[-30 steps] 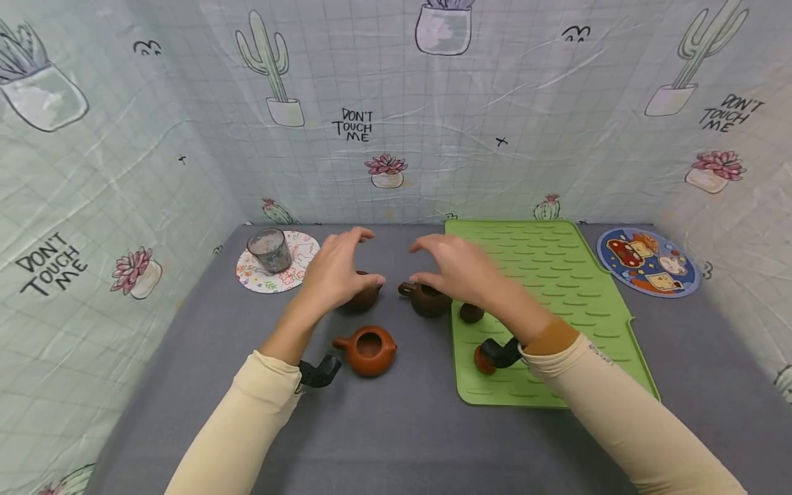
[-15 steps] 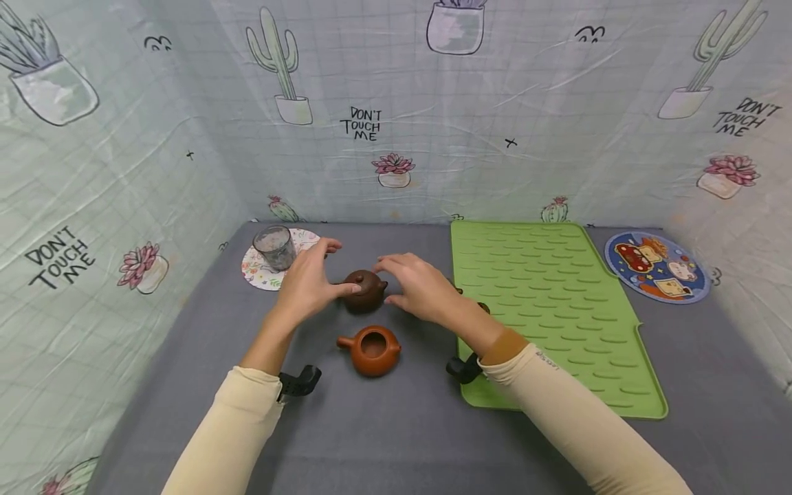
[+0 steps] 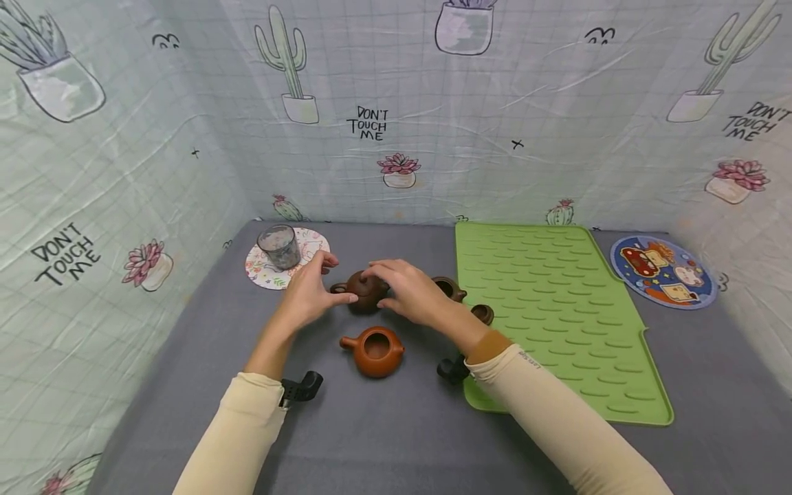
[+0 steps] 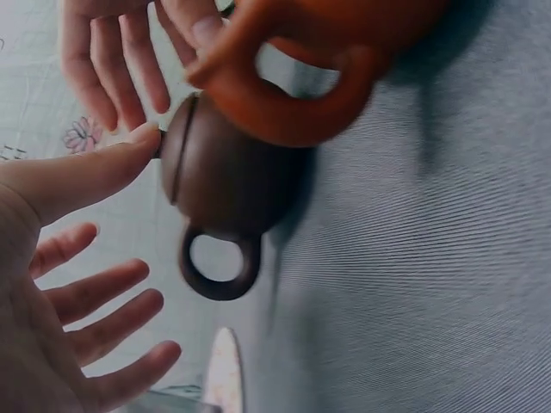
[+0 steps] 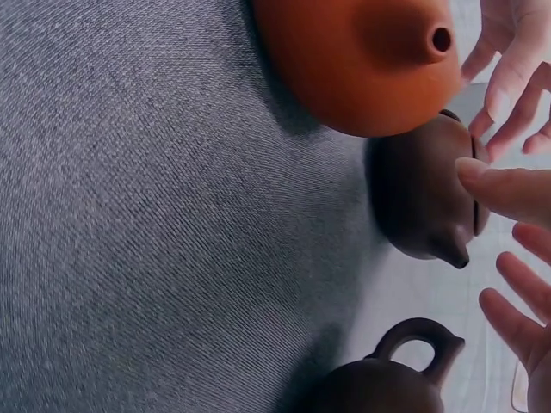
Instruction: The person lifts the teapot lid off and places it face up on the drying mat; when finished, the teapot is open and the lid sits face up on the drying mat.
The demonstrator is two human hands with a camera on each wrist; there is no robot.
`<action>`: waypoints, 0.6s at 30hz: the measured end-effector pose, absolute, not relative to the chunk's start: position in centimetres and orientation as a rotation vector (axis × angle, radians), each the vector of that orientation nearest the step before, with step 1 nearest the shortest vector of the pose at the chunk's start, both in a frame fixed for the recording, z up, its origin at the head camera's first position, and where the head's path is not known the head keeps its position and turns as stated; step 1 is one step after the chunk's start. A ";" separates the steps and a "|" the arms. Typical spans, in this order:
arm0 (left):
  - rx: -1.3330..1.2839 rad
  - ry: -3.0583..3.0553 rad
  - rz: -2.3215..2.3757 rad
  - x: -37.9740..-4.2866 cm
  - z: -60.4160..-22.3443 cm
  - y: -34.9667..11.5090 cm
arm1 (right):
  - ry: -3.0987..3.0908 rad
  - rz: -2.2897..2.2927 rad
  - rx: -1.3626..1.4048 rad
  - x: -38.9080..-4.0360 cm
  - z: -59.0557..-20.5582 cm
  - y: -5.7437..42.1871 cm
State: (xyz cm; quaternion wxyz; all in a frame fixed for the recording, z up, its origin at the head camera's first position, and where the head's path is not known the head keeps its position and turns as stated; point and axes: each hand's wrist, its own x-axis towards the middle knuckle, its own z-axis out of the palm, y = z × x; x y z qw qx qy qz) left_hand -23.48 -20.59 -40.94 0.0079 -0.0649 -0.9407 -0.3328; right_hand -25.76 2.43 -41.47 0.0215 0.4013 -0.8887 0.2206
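Fingers spread, the left hand (image 3: 306, 292) grips nothing beside the lidded brown teapot (image 3: 367, 297), which stands behind the lidless orange teapot (image 3: 377, 364); the right hand (image 3: 408, 289), loosely spread, also grips nothing. A thumb catching the brown lid (image 4: 178, 159) could topple it.

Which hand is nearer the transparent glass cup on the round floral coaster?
Left. The left hand is just to the right of the cup, slightly nearer the person; the right hand is farther right, by the round dark brown lidded teapot.
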 end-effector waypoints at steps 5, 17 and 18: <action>-0.164 -2.939 -1.114 -23.7 -42.2 -20.5 | -2.740 0.646 1.298 -25.9 -41.8 2.2; -0.132 -2.901 -1.187 -23.5 -44.0 -20.5 | -2.764 0.546 1.271 -26.1 -42.7 1.5; -0.135 -2.896 -1.189 -23.5 -44.0 -20.5 | -2.767 0.544 1.267 -26.1 -42.7 1.4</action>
